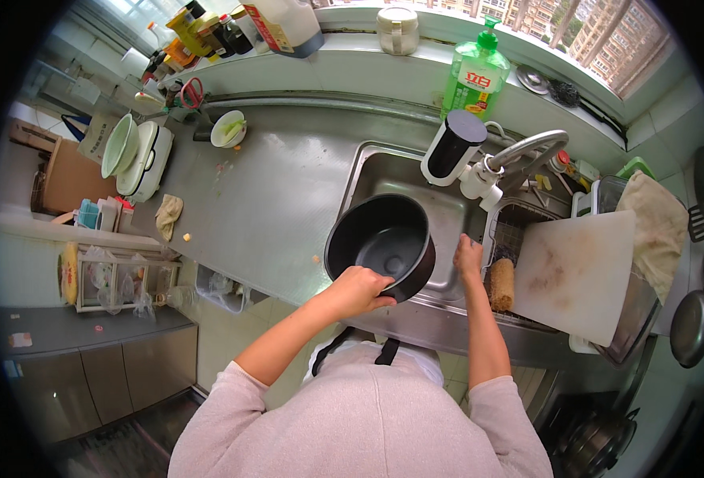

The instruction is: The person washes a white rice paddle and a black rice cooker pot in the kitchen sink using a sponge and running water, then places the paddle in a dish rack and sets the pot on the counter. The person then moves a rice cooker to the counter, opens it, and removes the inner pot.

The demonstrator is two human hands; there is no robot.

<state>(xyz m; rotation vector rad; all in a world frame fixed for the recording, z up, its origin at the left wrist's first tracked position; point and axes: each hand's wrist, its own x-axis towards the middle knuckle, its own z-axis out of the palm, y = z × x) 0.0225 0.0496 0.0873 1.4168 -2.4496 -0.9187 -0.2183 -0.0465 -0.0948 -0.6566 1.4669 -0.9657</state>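
My left hand (pixel 358 290) grips the near rim of a black inner pot (pixel 382 239), thumb outside and fingers over the edge. The pot tilts toward me above the left part of the stainless steel sink (pixel 441 281), and its dark inside shows no food. Over the sink's right side is my right hand (pixel 468 257), fingers curled, with nothing plainly visible in it. A white faucet (pixel 480 179) with a curved metal spout and a black-and-white cylindrical unit (pixel 455 148) stands behind the pot. Close to my right hand lies a brown loofah-like scrubber (pixel 501 285).
A stained white cutting board (pixel 573 269) leans over the wire basket at right, beside a beige cloth (pixel 653 227). Behind the sink stands a green detergent bottle (pixel 474 77). A small white bowl (pixel 229 129) and crumpled rag (pixel 168 216) rest on the steel counter (pixel 268 197).
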